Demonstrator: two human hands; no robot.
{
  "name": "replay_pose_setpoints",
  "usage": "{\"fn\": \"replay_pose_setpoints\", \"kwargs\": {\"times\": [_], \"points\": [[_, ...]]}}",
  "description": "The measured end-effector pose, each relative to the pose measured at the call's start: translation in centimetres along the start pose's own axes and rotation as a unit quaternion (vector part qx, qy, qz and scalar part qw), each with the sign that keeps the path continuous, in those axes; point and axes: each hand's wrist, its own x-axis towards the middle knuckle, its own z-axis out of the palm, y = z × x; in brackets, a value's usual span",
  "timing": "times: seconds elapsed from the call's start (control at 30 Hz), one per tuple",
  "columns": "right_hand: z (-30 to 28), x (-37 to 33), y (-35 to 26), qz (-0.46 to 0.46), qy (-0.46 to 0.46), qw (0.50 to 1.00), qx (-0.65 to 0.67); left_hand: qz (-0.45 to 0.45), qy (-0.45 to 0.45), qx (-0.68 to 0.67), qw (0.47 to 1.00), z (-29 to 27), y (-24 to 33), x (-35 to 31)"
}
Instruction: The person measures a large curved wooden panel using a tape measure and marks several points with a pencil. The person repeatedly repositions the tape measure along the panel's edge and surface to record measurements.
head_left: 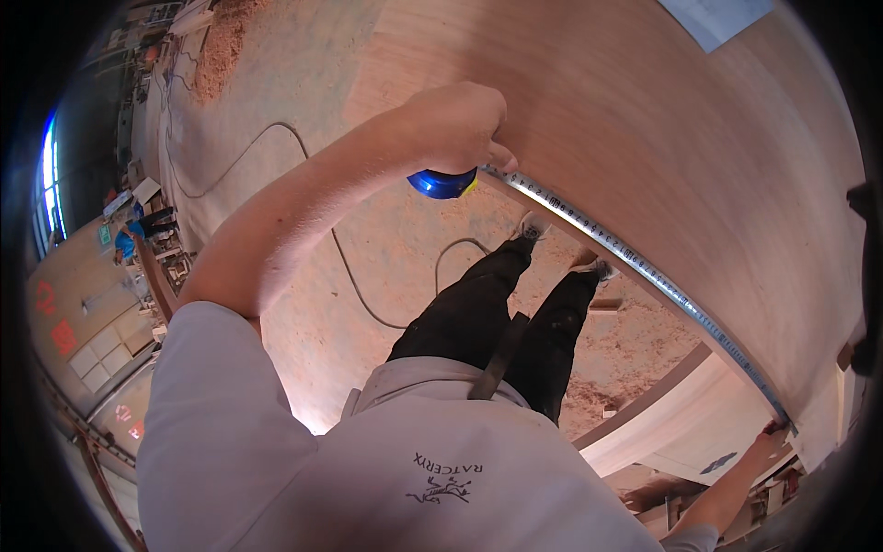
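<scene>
From the head camera we look straight down over a pale grey shirt [386, 478] and two dark trouser legs [497, 313] to a floor thick with sawdust [405, 267]. Our left hand [455, 124] is up at the near edge of the big plywood sheet [662, 138], fingers curled shut around the blue tape measure case [441, 183], which peeks out just beneath the fist. The steel tape blade [635, 262] runs out of the case and lies along the sheet's edge, stretching toward the lower right of the picture. Down there our right hand [768, 442] meets the far end of the blade at the corner of the sheet; the fingertips press at the tape's tip, though the hand is small and near the rim, so we cannot tell how tightly they close. Both arms are spread wide, the tape taut between them. A black cable [354, 276] loops across the floor beside our feet, and a heap of wood shavings [221, 46] sits at the upper left. A second curved panel [681, 423] rests below the sheet's edge, near the right arm.
</scene>
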Motion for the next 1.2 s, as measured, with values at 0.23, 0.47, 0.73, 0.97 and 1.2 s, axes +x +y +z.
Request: {"fn": "replay_pose_setpoints", "kwargs": {"times": [0.23,0.47,0.73,0.97,1.2], "points": [[0.3,-0.3,0.1,0.012,0.004,1.000,-0.007,-0.006,0.003,0.007,1.000,0.1,0.1,0.1],[0.5,-0.6,0.3,0.019,0.004,1.000,-0.011,-0.069,-0.052,0.029,0.996,-0.4,1.2,0.1],[0.9,-0.4,0.4,0.026,-0.003,1.000,-0.017,-0.007,-0.004,0.007,1.000,0.1,0.3,0.0],[2.3,-0.6,-0.8,0.028,-0.014,0.999,-0.037,-0.037,-0.031,0.015,0.999,-0.1,0.1,-0.1],[0.5,-0.7,-0.6,0.036,-0.006,0.998,-0.046,-0.008,-0.010,0.006,1.000,0.1,0.0,-0.2]]}}
